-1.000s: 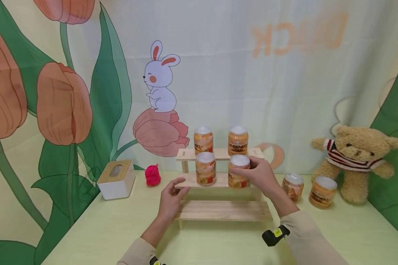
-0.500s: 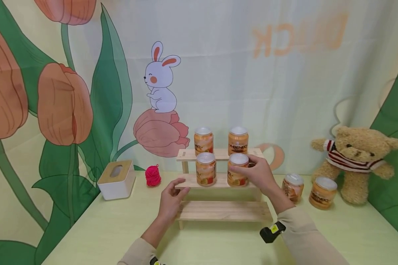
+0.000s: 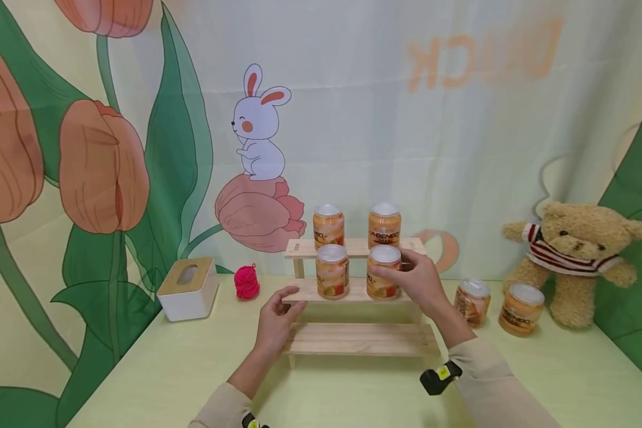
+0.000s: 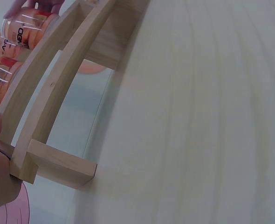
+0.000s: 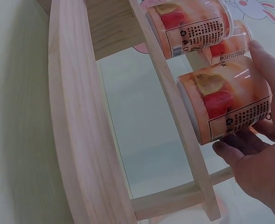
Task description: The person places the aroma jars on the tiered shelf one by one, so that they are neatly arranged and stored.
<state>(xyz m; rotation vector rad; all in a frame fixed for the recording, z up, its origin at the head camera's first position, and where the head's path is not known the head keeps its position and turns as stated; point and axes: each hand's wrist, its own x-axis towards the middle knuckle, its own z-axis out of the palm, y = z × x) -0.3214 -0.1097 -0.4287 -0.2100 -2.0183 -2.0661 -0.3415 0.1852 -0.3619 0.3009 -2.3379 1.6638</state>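
In the head view a three-tier wooden display stand stands on the table. My right hand holds an orange can at the right of the middle tier, thumb in front and fingers round its far side. In the right wrist view that can sits upright against the tier's board. Beside it is another orange can; on the top tier stand a left can and a right can. My left hand grips the left end of the middle tier, its fingertips partly hidden.
To the right on the table stand two more cans, one nearer the stand and one before a teddy bear. At left are a tissue box and a pink yarn ball. A printed curtain hangs behind.
The can in my right hand has moved slightly up and back, onto the middle tier's board, and then stayed there. My left hand has kept its place on the stand.
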